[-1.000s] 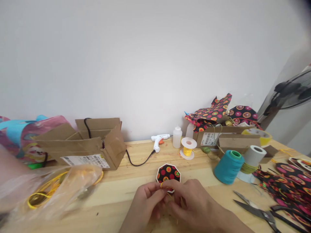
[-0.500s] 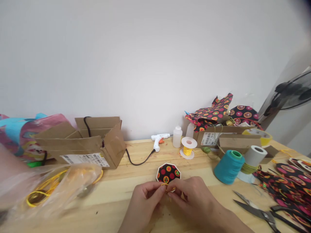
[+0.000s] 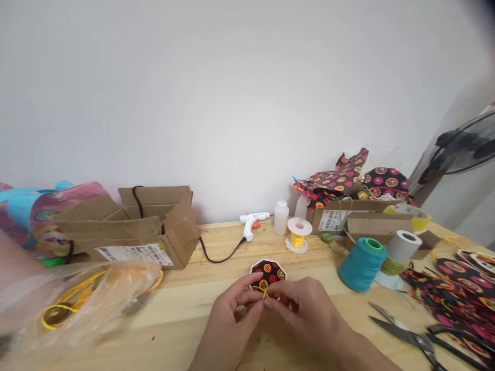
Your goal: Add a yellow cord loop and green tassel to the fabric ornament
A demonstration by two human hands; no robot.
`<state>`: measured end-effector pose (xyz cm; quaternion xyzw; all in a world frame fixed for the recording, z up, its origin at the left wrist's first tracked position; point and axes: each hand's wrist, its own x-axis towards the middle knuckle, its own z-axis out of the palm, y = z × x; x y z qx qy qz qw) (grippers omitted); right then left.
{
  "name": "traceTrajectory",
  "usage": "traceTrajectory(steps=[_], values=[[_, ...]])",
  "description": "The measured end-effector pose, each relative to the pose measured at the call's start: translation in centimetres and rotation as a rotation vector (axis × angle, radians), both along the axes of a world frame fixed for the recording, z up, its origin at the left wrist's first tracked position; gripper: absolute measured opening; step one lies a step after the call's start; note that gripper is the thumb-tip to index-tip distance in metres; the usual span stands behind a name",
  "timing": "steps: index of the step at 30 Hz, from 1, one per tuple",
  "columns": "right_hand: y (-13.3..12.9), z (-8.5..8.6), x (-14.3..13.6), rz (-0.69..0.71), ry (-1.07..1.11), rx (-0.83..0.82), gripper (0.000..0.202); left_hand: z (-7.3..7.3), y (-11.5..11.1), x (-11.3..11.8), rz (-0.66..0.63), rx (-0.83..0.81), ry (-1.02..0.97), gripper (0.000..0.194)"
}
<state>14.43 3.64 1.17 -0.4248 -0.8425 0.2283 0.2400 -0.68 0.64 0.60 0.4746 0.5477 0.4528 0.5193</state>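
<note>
Both hands meet at the near middle of the wooden table. My left hand (image 3: 235, 314) pinches a thin yellow cord (image 3: 265, 293) between thumb and fingers, its index finger raised over the patterned piece. My right hand (image 3: 309, 312) grips the same cord from the other side, fingertips nearly touching the left ones. The cord forms a small crossing or loop above the fingertips. Just beyond them lies an octagonal piece (image 3: 270, 270) with black flowered fabric and a pale rim; its near part is hidden by the fingers.
A white glue gun (image 3: 249, 226), squeeze bottle (image 3: 281, 217) and yellow cord spool (image 3: 297, 240) stand behind. Scissors (image 3: 413, 337), a teal thread cone (image 3: 362, 265) and fabric scraps (image 3: 460, 299) are right. An open carton (image 3: 135, 232) and plastic bag (image 3: 116, 293) are left.
My left index finger has lifted and stretched over the octagonal piece. The yellow cord now shows as a crossing above the fingertips. The view has shifted very slightly.
</note>
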Motion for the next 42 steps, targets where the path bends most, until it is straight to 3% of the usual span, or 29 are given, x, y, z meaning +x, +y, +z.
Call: traceTrajectory(steps=[3, 9, 12, 14, 19, 22, 24, 29, 42], values=[[-0.2, -0.3, -0.2, -0.024, 0.142, -0.097, 0.015, -0.4, 0.0, -0.1, -0.009, -0.017, -0.076, 0.041], [0.0, 0.4, 0.0, 0.072, 0.495, -0.486, 0.003, -1.0, 0.6, -0.5, 0.023, -0.042, -0.239, 0.033], [0.2, 1.4, 0.8, 0.132, 0.623, -0.57, 0.015, -1.0, 0.8, -0.7, 0.028, -0.036, -0.256, 0.03], [0.3, 2.0, 1.4, 0.121, 0.624, -0.513, 0.022, -1.0, 0.8, -0.7, 0.029, -0.023, -0.267, 0.029], [0.5, 1.9, 1.6, 0.108, 0.28, 0.038, 0.024, -1.0, 0.7, -0.7, 0.034, 0.0, -0.267, 0.029], [0.7, 1.3, 1.4, 0.142, 0.115, 0.185, 0.023, -1.0, 0.8, -0.7, 0.045, -0.01, -0.247, 0.031], [0.9, 1.1, 1.5, 0.138, 0.037, 0.206, 0.014, -0.9, 0.8, -0.7, 0.037, -0.014, -0.23, 0.029], [1.2, 1.2, 1.7, 0.134, -0.046, 0.221, 0.019, -1.1, 0.6, -0.4, 0.006, -0.013, -0.168, 0.022], [1.3, 1.2, 1.8, -0.084, 0.137, 0.193, 0.016, -0.9, 0.4, 0.1, 0.084, -0.084, -0.075, 0.028]])
